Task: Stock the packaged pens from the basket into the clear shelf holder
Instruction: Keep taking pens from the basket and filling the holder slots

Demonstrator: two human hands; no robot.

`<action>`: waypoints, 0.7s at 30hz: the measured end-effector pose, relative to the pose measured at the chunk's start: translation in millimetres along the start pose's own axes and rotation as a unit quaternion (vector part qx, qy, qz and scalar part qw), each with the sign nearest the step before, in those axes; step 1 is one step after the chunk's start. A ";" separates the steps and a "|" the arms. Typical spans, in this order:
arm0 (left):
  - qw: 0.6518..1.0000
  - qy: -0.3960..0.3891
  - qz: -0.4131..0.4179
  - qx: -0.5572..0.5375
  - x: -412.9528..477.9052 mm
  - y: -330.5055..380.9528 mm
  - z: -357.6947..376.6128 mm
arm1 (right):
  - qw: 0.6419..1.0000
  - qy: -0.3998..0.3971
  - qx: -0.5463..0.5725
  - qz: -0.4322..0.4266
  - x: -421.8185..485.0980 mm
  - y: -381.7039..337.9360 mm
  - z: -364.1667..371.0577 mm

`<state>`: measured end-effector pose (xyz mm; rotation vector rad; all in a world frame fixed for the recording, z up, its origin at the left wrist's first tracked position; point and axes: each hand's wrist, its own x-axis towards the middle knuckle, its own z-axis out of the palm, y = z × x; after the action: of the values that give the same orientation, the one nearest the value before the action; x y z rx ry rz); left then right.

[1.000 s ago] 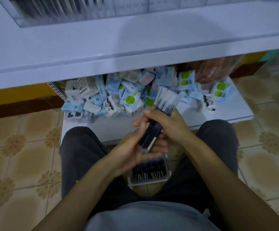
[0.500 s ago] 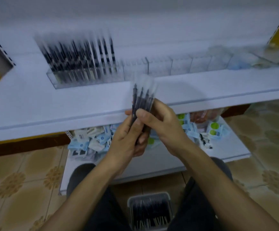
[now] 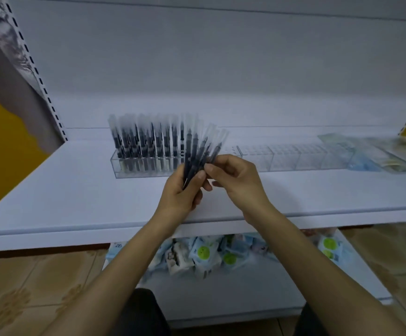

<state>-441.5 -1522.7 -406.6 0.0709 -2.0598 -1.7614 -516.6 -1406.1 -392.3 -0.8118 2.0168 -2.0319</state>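
Holding fanned packaged pens (image 3: 198,154) in left grip (image 3: 180,190), right grip (image 3: 238,178) pinching one, part-filled clear holder (image 3: 282,158) behind

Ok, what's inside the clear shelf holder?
In the clear shelf holder, packaged pens stand upright at the left; sections further right look empty. The left hand, right hand and the fanned pens they grip cover the stretch between.

Almost nothing could be read. A pale blue packet (image 3: 115,249) at the left end of the lower shelf (image 3: 221,294) bore the letters "ZE"; the rest of the word could not be seen. Marks on the round green stickers (image 3: 204,252) of nearby packets were too small to read, and any print on the packaged pens (image 3: 195,151) was blurred.
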 end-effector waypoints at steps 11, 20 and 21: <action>0.997 0.069 -0.018 0.016 22.6 -34.1 -46.1 | 0.995 0.093 0.040 -0.019 63.7 -4.2 -2.7; 0.995 0.092 -0.020 -0.028 26.6 -38.4 -43.9 | 0.989 0.079 -0.110 -0.062 136.5 13.8 4.4; 0.994 0.102 -0.027 -0.042 26.9 -38.4 -44.1 | 0.988 0.074 -0.118 -0.062 140.1 18.0 6.3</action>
<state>-459.5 -1579.6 -430.9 0.2728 -1.8527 -1.7905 -635.6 -1480.1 -373.8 -0.8710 2.3813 -1.9945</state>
